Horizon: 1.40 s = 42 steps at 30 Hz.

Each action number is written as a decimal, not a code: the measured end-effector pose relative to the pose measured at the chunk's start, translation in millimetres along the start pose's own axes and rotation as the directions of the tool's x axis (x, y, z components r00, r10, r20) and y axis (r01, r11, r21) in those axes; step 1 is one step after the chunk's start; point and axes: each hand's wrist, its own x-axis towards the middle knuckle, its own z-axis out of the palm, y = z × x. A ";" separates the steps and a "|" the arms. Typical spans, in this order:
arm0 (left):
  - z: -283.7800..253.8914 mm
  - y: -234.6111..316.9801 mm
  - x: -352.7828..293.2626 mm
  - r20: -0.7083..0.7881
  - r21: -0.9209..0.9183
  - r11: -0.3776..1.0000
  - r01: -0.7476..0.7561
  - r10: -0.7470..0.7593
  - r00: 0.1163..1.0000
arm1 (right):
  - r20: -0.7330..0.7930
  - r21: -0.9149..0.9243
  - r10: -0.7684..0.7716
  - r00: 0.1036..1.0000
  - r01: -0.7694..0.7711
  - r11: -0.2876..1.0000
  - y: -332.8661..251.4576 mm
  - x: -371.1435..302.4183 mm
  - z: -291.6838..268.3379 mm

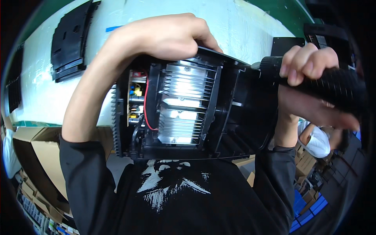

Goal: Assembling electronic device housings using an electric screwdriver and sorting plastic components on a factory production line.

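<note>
An open black plastic appliance housing (250, 113) is held up in front of my chest, its inside facing up. Within it sit finned silver metal heat sinks (184, 103), a red wire (146, 102) and a strip of small electronic parts (136, 92). My left hand (172, 37) reaches over the far side, fingers curled down on the housing's edge; the fingertips are hidden. At the right end, my right hand (307, 66) wraps round a black ribbed part (329, 84). I cannot tell whether that part is separate from the housing. The lower right hand is blurred.
Under the housing is a worktable with a pale, film-like covering (129, 8). Black slotted panels (70, 39) lie at its left. Another black piece (288, 45) stands at the far right. A cardboard box (47, 156) is below the table's left edge; another person (315, 141) is at the right.
</note>
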 end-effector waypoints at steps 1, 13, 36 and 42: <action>2.6 1.8 -3.0 -0.011 0.017 1.000 0.009 -0.009 1.000 | 0.054 0.023 -0.002 0.999 0.001 1.000 1.8 3.1 -4.4; 66.1 44.4 -143.9 -0.634 -0.175 0.896 0.408 -0.419 0.650 | -0.366 -0.227 -0.443 0.818 0.383 0.895 -118.0 -72.3 -62.3; -77.8 41.7 89.9 -0.225 0.658 0.749 0.072 0.104 0.969 | -0.581 -0.769 -0.658 0.479 -0.057 0.637 -138.5 -193.1 -120.8; 41.8 65.2 83.0 -0.230 0.637 0.736 -0.231 0.466 0.854 | -0.614 -0.754 -0.655 0.441 -0.082 0.652 -124.8 -185.3 -121.7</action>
